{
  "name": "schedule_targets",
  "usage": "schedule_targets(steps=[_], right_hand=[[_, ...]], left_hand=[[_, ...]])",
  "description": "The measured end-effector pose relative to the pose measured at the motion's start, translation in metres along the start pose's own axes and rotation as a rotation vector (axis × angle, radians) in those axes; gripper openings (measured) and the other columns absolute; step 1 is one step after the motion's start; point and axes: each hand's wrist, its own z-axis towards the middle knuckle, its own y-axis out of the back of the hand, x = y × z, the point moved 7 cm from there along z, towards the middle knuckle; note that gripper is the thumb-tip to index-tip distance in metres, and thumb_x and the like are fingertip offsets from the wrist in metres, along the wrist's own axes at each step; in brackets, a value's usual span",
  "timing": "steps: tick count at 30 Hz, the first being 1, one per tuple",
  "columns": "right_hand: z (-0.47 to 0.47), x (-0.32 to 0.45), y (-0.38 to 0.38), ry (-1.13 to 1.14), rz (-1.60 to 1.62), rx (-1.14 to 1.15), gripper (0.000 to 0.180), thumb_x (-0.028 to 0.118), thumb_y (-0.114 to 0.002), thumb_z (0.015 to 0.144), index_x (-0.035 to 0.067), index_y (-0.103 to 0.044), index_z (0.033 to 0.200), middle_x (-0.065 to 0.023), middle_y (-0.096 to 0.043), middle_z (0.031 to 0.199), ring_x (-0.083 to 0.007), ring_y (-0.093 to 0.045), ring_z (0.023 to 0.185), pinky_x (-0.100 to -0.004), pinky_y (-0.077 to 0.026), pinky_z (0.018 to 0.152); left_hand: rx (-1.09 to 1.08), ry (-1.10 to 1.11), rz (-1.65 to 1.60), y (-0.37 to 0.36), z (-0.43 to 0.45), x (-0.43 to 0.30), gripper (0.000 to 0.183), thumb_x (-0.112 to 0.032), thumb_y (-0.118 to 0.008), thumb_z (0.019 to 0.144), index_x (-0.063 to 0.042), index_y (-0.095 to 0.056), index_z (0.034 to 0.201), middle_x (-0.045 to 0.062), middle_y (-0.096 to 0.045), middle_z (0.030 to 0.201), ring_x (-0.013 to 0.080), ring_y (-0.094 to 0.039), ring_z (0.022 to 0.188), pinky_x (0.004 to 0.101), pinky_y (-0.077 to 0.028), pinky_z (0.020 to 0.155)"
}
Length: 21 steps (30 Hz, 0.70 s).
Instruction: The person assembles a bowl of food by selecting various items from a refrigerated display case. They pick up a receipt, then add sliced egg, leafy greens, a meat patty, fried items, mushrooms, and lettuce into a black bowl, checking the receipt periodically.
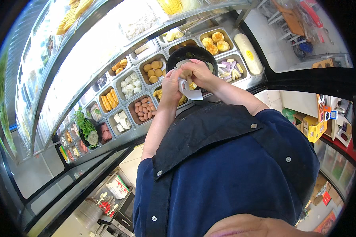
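My left hand [172,86] and my right hand [202,72] meet over a black bowl [178,54]. Between their fingertips they pinch a thin, greyish-brown food piece [186,73], perhaps a mushroom; its exact kind is unclear. A curled white paper-like strip [193,94] hangs just below the fingers; which hand holds it, I cannot tell. Dark leafy food and a pale piece show inside the bowl, partly hidden by my hands. The bowl rests over the metal food pans, next to purple and yellow sticks [232,70] and round browned egg-like pieces [216,42].
Metal pans hold small sausages [143,109], round brown patties [153,71], white wrapped-looking balls [131,86] and white tofu-like cubes [122,121]. Leafy greens [86,127] fill a dark bowl at left. Curved glass shelving [86,59] overhangs the pans. A long white roll [248,54] lies at right.
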Motion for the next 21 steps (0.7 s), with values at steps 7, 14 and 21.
schedule_targets(steps=[7, 14, 21], right_hand=[[0.015, 0.003, 0.039, 0.034, 0.249, -0.298, 0.011, 0.015, -0.059, 0.076, 0.011, -0.055, 0.085, -0.0020, -0.056, 0.077, -0.0158, -0.054, 0.069, -0.0324, -0.045, 0.061], [0.028, 0.027, 0.070, 0.116, 0.486, -0.365, 0.015, 0.019, -0.061, 0.077, 0.009, -0.055, 0.086, -0.0057, -0.056, 0.074, -0.0195, -0.055, 0.068, -0.0339, -0.045, 0.060], [0.022, 0.026, 0.078, -0.063, -0.020, -0.312, 0.020, 0.022, -0.058, 0.081, 0.008, -0.056, 0.095, -0.0037, -0.058, 0.084, -0.0160, -0.056, 0.073, -0.0292, -0.045, 0.061]], left_hand=[[-0.094, 0.132, -0.267, 0.025, 0.013, 0.012, 0.016, -0.024, -0.054, 0.082, -0.008, -0.052, 0.080, 0.000, -0.051, 0.061, 0.0054, -0.041, 0.041, 0.0166, -0.030, 0.031], [-0.038, 0.120, -0.357, 0.040, 0.022, 0.012, 0.014, -0.022, -0.056, 0.082, -0.009, -0.052, 0.083, 0.000, -0.052, 0.062, 0.0065, -0.045, 0.042, 0.0169, -0.033, 0.031], [-0.093, 0.109, 0.237, 0.041, 0.026, 0.012, 0.046, -0.008, -0.061, 0.078, 0.002, -0.043, 0.120, 0.013, -0.056, 0.106, 0.0179, -0.056, 0.090, 0.0289, -0.046, 0.076]])
